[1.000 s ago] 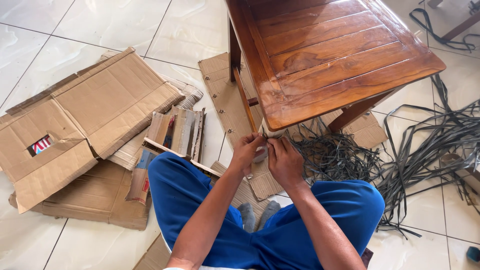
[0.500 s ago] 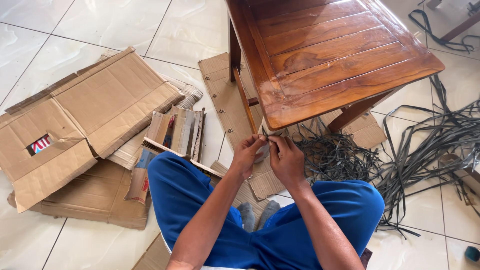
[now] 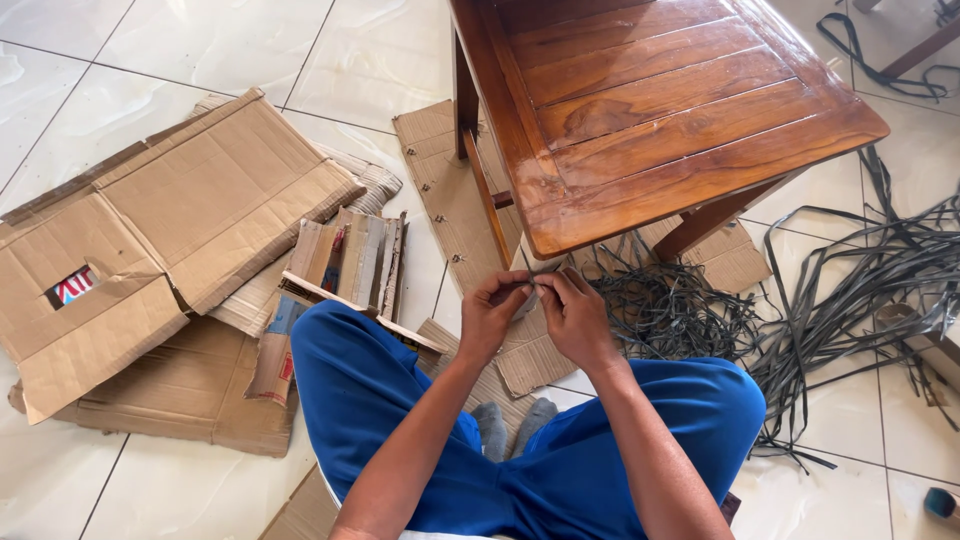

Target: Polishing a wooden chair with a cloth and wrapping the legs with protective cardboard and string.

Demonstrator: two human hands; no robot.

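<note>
A seated person's left hand and right hand met just below the corner of a wooden table. The fingers of both hands were curled and pinched together on a thin dark strip held between them. Beside the right hand lay a tangle of dark strips on the white tiled floor. Flattened cardboard boxes lay to the left.

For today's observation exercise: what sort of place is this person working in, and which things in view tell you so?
Probably a home floor or small informal craft workshop: a white tiled floor, flattened cardboard boxes laid as a mat, a wooden table, and a tangle of dark strips beside the seated person's hands.
</note>
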